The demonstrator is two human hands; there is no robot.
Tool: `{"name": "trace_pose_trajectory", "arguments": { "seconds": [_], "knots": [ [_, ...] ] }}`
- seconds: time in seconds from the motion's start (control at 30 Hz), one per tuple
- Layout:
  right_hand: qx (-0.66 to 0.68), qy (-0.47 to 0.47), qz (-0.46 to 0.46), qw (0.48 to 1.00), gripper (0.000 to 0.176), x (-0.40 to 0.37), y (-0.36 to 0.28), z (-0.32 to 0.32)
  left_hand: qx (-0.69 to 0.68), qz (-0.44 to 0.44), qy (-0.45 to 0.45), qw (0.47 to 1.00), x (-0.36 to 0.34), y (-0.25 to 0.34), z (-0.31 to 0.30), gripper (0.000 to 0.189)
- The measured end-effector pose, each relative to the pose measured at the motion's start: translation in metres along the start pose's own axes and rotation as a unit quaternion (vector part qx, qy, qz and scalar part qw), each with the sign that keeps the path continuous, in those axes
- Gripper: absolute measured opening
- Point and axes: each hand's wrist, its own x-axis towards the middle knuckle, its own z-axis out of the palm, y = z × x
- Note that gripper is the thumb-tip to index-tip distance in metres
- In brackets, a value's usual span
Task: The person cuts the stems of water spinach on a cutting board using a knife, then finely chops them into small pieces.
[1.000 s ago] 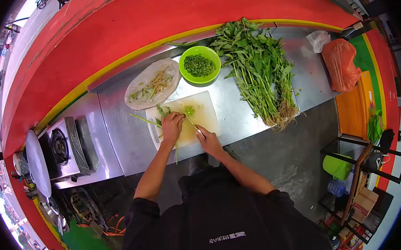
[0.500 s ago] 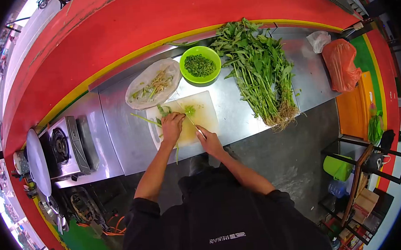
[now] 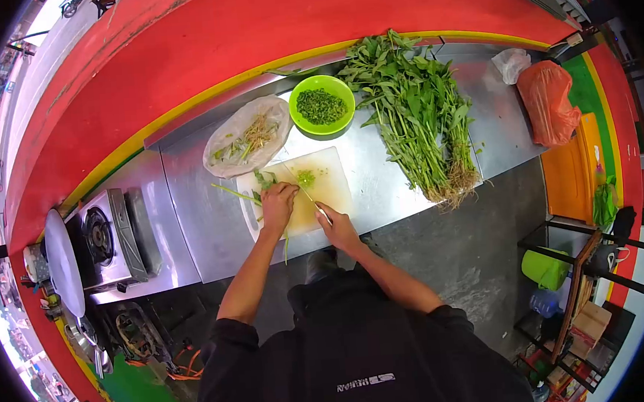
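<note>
My left hand (image 3: pixel 278 204) is closed around green stems (image 3: pixel 245 195) and presses them onto the white cutting board (image 3: pixel 332 163). The stems stick out past the board's left and front edges. In my right hand (image 3: pixel 339 228) is a knife (image 3: pixel 307 193), its thin blade pointing away from me, just beside the left fingertips. A small heap of chopped green pieces (image 3: pixel 305 178) lies against the far part of the blade. Behind the board, a lime-green bowl (image 3: pixel 323 130) holds dark chopped greens (image 3: pixel 321 106).
Left of the bowl lies a clear plastic bag (image 3: pixel 270 154) with root trimmings. A large bunch of leafy greens (image 3: pixel 414 112) with roots rests on the steel counter (image 3: pixel 380 174) to the right. Beyond it sits a red plastic bag (image 3: pixel 549 103). A gas stove (image 3: pixel 108 235) stands far left.
</note>
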Motion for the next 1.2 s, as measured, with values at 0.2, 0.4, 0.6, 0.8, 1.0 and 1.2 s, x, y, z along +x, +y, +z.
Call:
{"name": "trace_pose_trajectory", "arguments": {
  "seconds": [0.2,0.4,0.6,0.8,1.0,1.2],
  "knots": [
    [-0.012,0.001,-0.004,1.000,0.039,-0.007,0.008,0.002,-0.005,0.004,-0.004,1.000,-0.001,0.004,-0.004,0.010],
    [-0.027,-0.004,0.010,1.000,0.039,0.001,0.009,0.005,0.008,0.024,0.005,1.000,-0.003,0.001,-0.001,0.012],
    [-0.006,-0.002,0.011,1.000,0.039,-0.010,0.003,0.001,0.008,0.011,-0.013,1.000,0.000,0.001,-0.003,0.013],
    [-0.037,-0.007,0.023,0.999,0.039,-0.002,0.011,0.004,-0.004,0.006,-0.012,1.000,-0.001,0.002,-0.001,0.012],
    [-0.009,-0.005,-0.004,1.000,0.039,0.000,0.008,0.002,-0.001,-0.004,-0.018,1.000,-0.001,0.003,-0.001,0.011],
    [-0.006,0.001,-0.003,1.000,0.037,-0.008,0.008,-0.002,0.004,0.003,-0.013,1.000,0.001,0.002,0.000,0.012]
  ]
}}
